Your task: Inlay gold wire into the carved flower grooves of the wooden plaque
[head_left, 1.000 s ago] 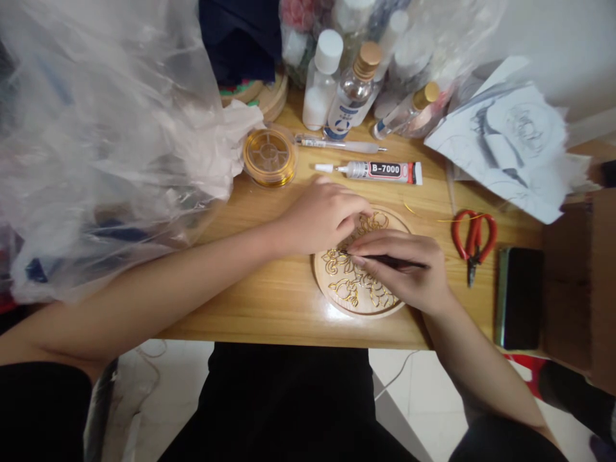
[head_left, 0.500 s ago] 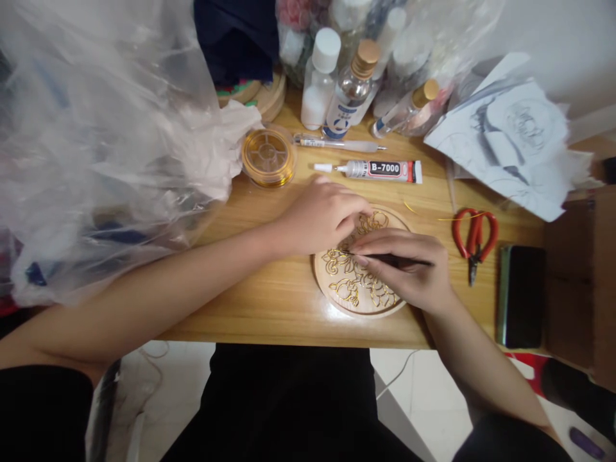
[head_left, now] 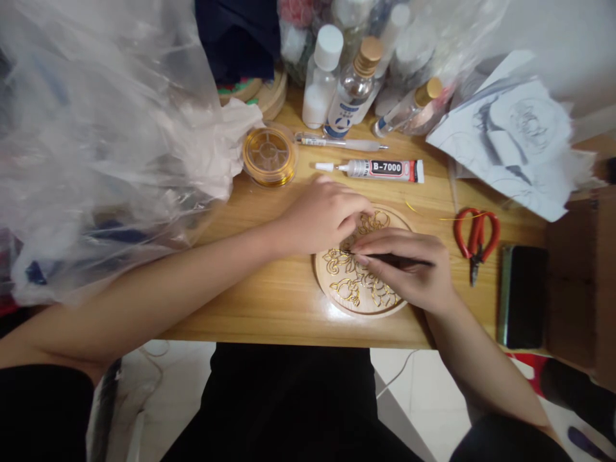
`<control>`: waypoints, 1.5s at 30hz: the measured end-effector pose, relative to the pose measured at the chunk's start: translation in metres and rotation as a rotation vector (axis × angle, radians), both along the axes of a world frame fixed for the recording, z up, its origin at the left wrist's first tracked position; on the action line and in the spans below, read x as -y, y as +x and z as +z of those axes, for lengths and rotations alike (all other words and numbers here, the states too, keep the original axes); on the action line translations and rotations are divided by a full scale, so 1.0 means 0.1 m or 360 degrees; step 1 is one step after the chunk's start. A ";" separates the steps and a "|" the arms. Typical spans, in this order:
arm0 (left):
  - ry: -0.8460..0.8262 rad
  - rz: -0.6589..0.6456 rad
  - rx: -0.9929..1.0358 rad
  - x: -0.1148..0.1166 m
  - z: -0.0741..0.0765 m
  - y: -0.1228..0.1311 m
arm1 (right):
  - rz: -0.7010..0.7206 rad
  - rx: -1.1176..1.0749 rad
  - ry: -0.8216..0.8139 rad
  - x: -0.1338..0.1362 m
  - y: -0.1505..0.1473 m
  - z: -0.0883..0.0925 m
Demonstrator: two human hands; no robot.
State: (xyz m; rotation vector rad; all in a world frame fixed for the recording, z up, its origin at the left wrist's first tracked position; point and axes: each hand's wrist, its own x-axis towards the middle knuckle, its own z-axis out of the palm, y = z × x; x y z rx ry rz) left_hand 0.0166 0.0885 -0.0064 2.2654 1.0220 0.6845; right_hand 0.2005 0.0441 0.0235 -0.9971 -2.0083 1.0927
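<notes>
A round wooden disc (head_left: 353, 301) with a gold wire flower pattern lies near the front edge of the wooden table (head_left: 269, 295). My left hand (head_left: 322, 215) rests on the disc's upper left part, fingers curled and pressing on the wire pattern. My right hand (head_left: 409, 269) lies over the disc's right side and pinches a thin dark tool (head_left: 409, 260), whose tip points left onto the wire near my left fingertips.
A B-7000 glue tube (head_left: 380, 169), a pen (head_left: 341, 142) and a gold wire spool (head_left: 268, 156) lie behind the disc. Bottles (head_left: 353, 90) stand at the back. Red pliers (head_left: 475, 237) and a phone (head_left: 522, 295) lie right. A big plastic bag (head_left: 101, 141) fills the left; drawing paper (head_left: 514, 141) sits back right.
Both hands stay on the disc almost unmoved; the right hand's tool tip shifted only slightly.
</notes>
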 end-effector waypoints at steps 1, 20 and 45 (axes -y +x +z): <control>-0.0001 -0.0001 0.0001 0.00 0.00 0.00 | 0.0002 0.0001 0.0002 0.00 0.00 0.00; 0.0032 0.0008 0.0009 0.00 -0.01 0.00 | -0.0027 0.0028 0.0003 0.01 -0.01 0.01; 0.0137 -0.0016 0.0092 0.00 -0.01 -0.03 | -0.0524 -0.0321 -0.0054 -0.06 0.08 -0.01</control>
